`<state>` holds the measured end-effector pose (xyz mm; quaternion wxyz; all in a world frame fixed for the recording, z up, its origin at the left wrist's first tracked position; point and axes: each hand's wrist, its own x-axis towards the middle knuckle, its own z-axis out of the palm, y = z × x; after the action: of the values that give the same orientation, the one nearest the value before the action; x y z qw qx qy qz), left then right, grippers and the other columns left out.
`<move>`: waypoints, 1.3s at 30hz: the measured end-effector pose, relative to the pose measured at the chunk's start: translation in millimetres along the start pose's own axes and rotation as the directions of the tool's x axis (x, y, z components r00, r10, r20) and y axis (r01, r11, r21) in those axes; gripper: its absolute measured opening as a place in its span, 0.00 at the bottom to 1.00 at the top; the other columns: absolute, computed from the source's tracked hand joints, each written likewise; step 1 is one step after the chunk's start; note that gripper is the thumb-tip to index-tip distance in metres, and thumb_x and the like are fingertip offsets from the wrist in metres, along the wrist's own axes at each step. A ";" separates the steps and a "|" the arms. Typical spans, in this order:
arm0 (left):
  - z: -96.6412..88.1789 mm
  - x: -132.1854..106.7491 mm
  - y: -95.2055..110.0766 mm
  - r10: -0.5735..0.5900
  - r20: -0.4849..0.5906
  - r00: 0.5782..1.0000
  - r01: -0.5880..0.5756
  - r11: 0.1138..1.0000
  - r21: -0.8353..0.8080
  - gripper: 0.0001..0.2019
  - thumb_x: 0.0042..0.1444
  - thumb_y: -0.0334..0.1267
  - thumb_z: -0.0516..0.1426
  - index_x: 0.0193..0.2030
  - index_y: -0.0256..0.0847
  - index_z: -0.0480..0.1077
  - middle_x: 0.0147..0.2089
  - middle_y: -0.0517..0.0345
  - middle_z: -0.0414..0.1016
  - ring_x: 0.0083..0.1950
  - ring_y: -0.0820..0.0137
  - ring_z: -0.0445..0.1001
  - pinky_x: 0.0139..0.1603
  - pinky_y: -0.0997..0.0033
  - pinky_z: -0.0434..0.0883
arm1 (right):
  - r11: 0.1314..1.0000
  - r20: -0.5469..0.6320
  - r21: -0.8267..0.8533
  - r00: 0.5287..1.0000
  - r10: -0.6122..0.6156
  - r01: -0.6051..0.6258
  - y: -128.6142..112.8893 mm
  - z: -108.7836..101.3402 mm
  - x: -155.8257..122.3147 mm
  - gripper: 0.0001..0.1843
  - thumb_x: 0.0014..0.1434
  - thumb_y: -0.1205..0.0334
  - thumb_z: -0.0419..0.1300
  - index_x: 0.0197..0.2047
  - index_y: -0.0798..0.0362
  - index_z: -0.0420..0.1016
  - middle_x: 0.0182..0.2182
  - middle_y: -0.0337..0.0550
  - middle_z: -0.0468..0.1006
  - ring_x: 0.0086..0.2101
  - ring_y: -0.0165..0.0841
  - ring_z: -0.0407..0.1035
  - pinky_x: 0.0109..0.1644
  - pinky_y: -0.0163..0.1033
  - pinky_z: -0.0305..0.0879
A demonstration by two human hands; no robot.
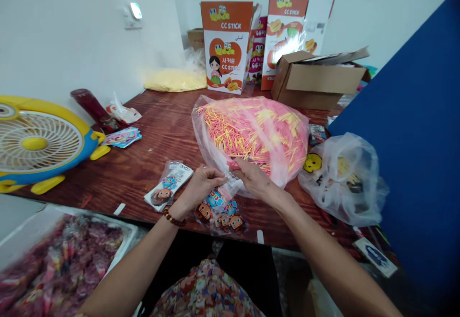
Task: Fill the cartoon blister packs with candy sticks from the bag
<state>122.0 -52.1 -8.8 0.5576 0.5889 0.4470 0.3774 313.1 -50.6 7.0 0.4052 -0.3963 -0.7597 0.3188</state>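
My left hand [205, 181], with a beaded bracelet on its wrist, pinches the upper edge of a clear printed packet [224, 193] near the table's front edge. Beside it my right hand [253, 178] has its fingers closed at the front of a big clear bag [201, 115] full of pink and yellow thin sticks [233, 135]. A bit of pink shows at its fingertips; what it holds is too small to make out. More printed packets with brown cartoon faces [235, 222] lie below my hands. Left of them is a stack of similar packets [168, 186].
A yellow and blue fan [39, 139] stands at left, near a dark red bottle [91, 108]. A white tub [131, 233] of wrapped pieces sits lower left. Cartons [226, 48] and an open box [319, 79] line the back. A white plastic bag [345, 178] lies right, beside a blue panel [413, 115].
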 end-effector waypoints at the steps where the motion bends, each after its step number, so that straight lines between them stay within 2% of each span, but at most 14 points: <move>1: -0.4 -1.6 -0.2 0.001 0.012 1.000 -0.001 1.000 -0.005 0.11 0.47 0.42 0.65 0.24 0.36 0.75 0.22 0.61 0.70 0.23 0.77 0.62 0.26 0.76 0.59 | 1.000 0.009 0.006 1.000 0.003 -0.003 -0.1 0.0 -0.6 0.07 0.62 0.62 0.58 0.31 0.48 0.69 0.25 0.35 0.71 0.27 0.31 0.63 0.34 0.36 0.57; 4: -1.0 -5.3 -3.2 0.020 0.032 0.999 -0.019 0.999 -0.032 0.12 0.49 0.44 0.64 0.24 0.37 0.75 0.22 0.61 0.70 0.24 0.76 0.63 0.26 0.76 0.60 | 0.993 -0.020 0.110 0.999 0.050 -0.048 -2.2 -1.9 -2.0 0.07 0.60 0.60 0.60 0.30 0.49 0.70 0.24 0.34 0.72 0.26 0.30 0.63 0.32 0.36 0.58; 7: -1.2 -7.9 -6.7 0.078 0.020 0.997 -0.078 0.997 -0.026 0.13 0.51 0.45 0.64 0.25 0.38 0.75 0.23 0.62 0.71 0.26 0.75 0.65 0.29 0.75 0.63 | 0.924 -0.180 0.373 0.970 0.163 -0.086 -8.1 -3.2 -1.2 0.06 0.61 0.58 0.59 0.34 0.49 0.71 0.24 0.33 0.74 0.26 0.29 0.66 0.32 0.35 0.62; 10: 0.2 -10.2 -8.3 0.141 0.005 0.990 -0.141 0.990 0.027 0.11 0.52 0.44 0.63 0.26 0.38 0.76 0.25 0.61 0.73 0.29 0.73 0.67 0.33 0.74 0.65 | 0.752 -0.342 0.658 0.901 0.266 0.028 -18.0 -0.2 1.1 0.05 0.62 0.58 0.58 0.41 0.49 0.70 0.27 0.34 0.77 0.28 0.30 0.72 0.38 0.39 0.69; 12: 2.7 -11.3 -8.5 0.158 -0.002 0.987 -0.158 0.986 0.047 0.11 0.53 0.44 0.62 0.27 0.39 0.77 0.26 0.60 0.74 0.30 0.72 0.68 0.34 0.74 0.66 | 0.652 -0.388 0.749 0.875 0.290 0.117 -26.3 4.5 2.4 0.06 0.61 0.58 0.59 0.42 0.48 0.69 0.27 0.34 0.78 0.30 0.32 0.74 0.43 0.42 0.72; 14: 6.1 -11.5 -8.1 0.164 -0.018 0.986 -0.163 0.986 0.043 0.11 0.54 0.44 0.62 0.28 0.39 0.77 0.27 0.60 0.74 0.30 0.72 0.68 0.35 0.73 0.66 | 0.604 -0.408 0.780 0.863 0.298 0.161 -34.1 10.2 3.4 0.07 0.61 0.58 0.59 0.42 0.48 0.69 0.28 0.34 0.78 0.32 0.33 0.76 0.47 0.45 0.73; 17: 11.3 -10.4 -5.3 0.175 -0.041 0.984 -0.175 0.984 0.017 0.10 0.54 0.44 0.62 0.28 0.39 0.76 0.27 0.60 0.74 0.30 0.72 0.68 0.34 0.74 0.66 | 0.613 -0.441 0.771 0.841 0.314 0.176 -41.2 18.4 4.2 0.07 0.61 0.56 0.59 0.41 0.47 0.68 0.28 0.34 0.78 0.34 0.34 0.78 0.49 0.47 0.72; 21: 14.5 -8.8 0.6 0.177 -0.059 0.982 -0.178 0.984 -0.006 0.10 0.53 0.43 0.63 0.29 0.39 0.75 0.27 0.61 0.72 0.29 0.73 0.67 0.33 0.74 0.66 | 0.660 -0.454 0.740 0.819 0.350 0.128 -39.2 23.8 2.9 0.06 0.61 0.55 0.58 0.37 0.47 0.68 0.27 0.34 0.78 0.35 0.35 0.78 0.51 0.47 0.71; 27: 11.8 -11.2 -3.2 0.168 0.019 0.986 -0.169 0.984 0.056 0.12 0.56 0.44 0.60 0.27 0.38 0.74 0.25 0.61 0.69 0.28 0.73 0.64 0.32 0.74 0.63 | 0.690 -0.509 0.705 0.794 0.332 0.164 -35.0 20.9 0.6 0.08 0.60 0.54 0.58 0.41 0.47 0.67 0.27 0.33 0.78 0.33 0.35 0.77 0.51 0.48 0.71; 30: 12.8 -13.9 -4.4 0.172 0.020 0.985 -0.173 0.982 0.078 0.14 0.57 0.45 0.59 0.27 0.38 0.74 0.25 0.61 0.69 0.29 0.73 0.64 0.33 0.74 0.63 | 0.716 -0.533 0.678 0.781 0.325 0.164 -37.5 20.3 1.9 0.07 0.62 0.53 0.56 0.41 0.46 0.66 0.28 0.33 0.79 0.35 0.35 0.77 0.51 0.48 0.71; 33: 15.8 -15.9 -0.9 0.183 0.008 0.983 -0.183 0.980 0.084 0.14 0.58 0.45 0.58 0.27 0.38 0.73 0.25 0.61 0.70 0.29 0.73 0.65 0.33 0.74 0.63 | 0.747 -0.543 0.647 0.781 0.309 0.154 -38.5 23.3 3.3 0.06 0.63 0.54 0.55 0.40 0.46 0.67 0.29 0.34 0.80 0.37 0.35 0.78 0.52 0.47 0.70; 36: 18.5 -16.8 3.7 0.207 -0.018 0.978 -0.205 0.975 0.087 0.13 0.58 0.45 0.59 0.27 0.38 0.72 0.25 0.61 0.70 0.28 0.73 0.65 0.32 0.74 0.64 | 0.743 -0.528 0.653 0.792 0.308 0.147 -36.7 29.0 1.6 0.06 0.64 0.54 0.55 0.39 0.46 0.69 0.30 0.35 0.81 0.38 0.35 0.78 0.53 0.47 0.70; 39: 19.6 -16.6 5.2 0.230 -0.043 0.972 -0.225 0.971 0.085 0.12 0.57 0.44 0.59 0.27 0.39 0.73 0.25 0.61 0.70 0.28 0.73 0.66 0.31 0.74 0.64 | 0.755 -0.491 0.650 0.803 0.337 0.081 -33.2 34.2 -4.2 0.07 0.64 0.54 0.56 0.39 0.47 0.69 0.31 0.36 0.81 0.39 0.36 0.78 0.52 0.46 0.70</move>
<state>135.7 -74.0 -4.6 0.4750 0.6480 0.4056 0.4359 273.4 -75.8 16.2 0.7034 -0.3643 -0.4115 0.4507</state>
